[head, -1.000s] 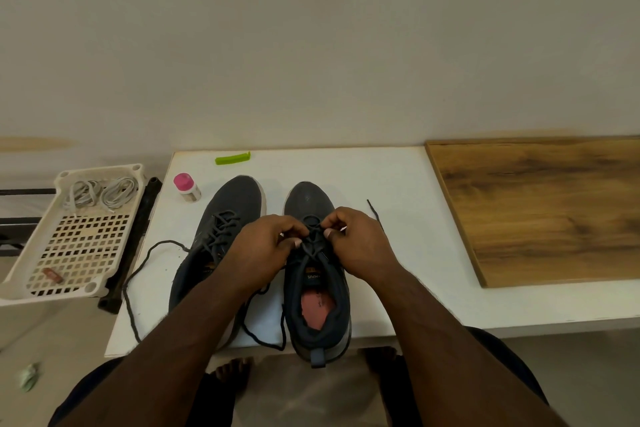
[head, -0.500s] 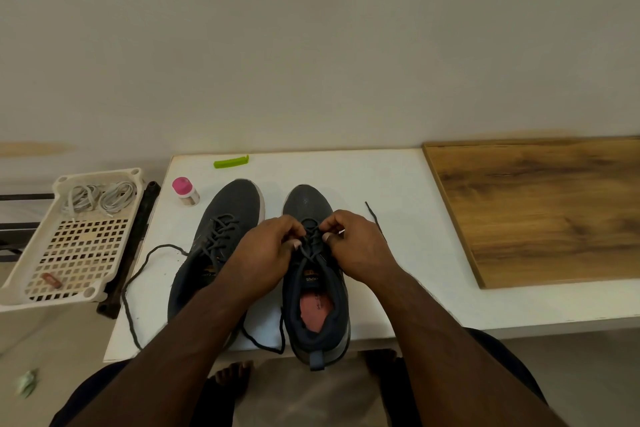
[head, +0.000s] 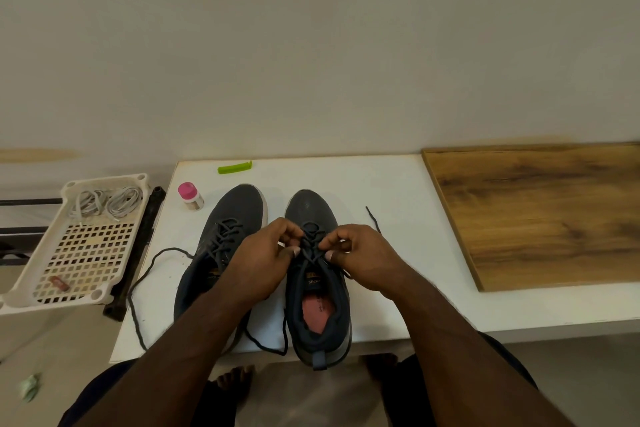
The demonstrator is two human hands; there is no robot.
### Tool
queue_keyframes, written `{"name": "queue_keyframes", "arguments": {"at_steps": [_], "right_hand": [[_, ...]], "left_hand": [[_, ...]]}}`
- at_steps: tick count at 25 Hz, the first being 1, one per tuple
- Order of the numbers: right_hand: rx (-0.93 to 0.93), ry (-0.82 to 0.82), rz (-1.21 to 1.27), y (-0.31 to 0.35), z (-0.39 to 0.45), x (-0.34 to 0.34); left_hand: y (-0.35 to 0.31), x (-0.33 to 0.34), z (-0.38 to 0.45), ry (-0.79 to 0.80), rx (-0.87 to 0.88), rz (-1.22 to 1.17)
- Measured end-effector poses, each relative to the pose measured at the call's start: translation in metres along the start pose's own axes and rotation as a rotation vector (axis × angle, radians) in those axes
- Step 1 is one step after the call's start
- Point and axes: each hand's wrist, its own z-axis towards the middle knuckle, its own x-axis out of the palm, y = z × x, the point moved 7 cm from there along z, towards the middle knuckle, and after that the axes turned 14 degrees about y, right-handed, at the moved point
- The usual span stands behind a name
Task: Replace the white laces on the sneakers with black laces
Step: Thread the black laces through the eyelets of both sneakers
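Two dark grey sneakers stand side by side on the white table point(head: 388, 191), toes pointing away from me. The left sneaker point(head: 235, 215) is threaded with a black lace whose loose end point(head: 138, 302) trails off to the left. My left hand point(head: 263, 263) and my right hand point(head: 360, 256) meet over the right sneaker point(head: 311, 208), each pinching its black lace point(head: 310, 246) at the eyelets. One lace tip point(head: 372, 215) lies on the table to the right. The white laces point(head: 104, 201) lie coiled in a basket.
A white perforated basket point(head: 45, 281) sits left of the table, beside a black frame point(head: 131, 263). A pink-capped bottle point(head: 190, 196) and a green clip point(head: 234, 167) lie at the table's back left. A wooden board point(head: 540, 211) covers the right side. My bare feet show below the table edge.
My hands stay on the right sneaker's lace; the fingers have shifted slightly at the eyelets. The view has drifted a little.
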Motion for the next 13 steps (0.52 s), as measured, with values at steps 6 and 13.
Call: {"name": "queue_keyframes", "arguments": {"at_steps": [6, 13], "right_hand": [[-0.056, -0.066, -0.251, 0.016, -0.006, 0.005], [-0.049, -0.037, -0.158, 0.012, -0.007, 0.003]], "left_hand": [[-0.004, 0.004, 0.000, 0.043, 0.057, 0.076], [-0.002, 0.003, -0.001, 0.054, 0.050, 0.018]]}}
